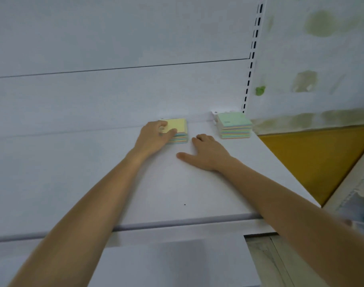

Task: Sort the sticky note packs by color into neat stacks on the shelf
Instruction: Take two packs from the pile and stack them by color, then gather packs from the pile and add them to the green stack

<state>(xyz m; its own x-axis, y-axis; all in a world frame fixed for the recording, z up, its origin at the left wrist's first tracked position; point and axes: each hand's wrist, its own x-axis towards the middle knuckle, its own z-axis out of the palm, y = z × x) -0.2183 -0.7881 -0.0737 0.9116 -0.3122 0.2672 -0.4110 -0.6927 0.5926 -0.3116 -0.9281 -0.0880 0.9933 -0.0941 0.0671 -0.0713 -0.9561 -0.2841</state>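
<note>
Ahead of you stands a white back panel (114, 38) crossed by one thin dark seam (119, 68), and at its right edge a white slotted upright (252, 48) climbs out of view. To your right, a pale wall (332, 59) shows olive-green stains and one small bright green blotch (260, 91), with a mustard-yellow panel (313, 158) below it.

Yellow-topped stack (178, 126), green-topped stack (233, 121), white shelf (177, 187)

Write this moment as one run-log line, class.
left hand: grips yellow-topped stack | right hand: rests on shelf, holds nothing | green-topped stack: untouched, shelf's right end
</note>
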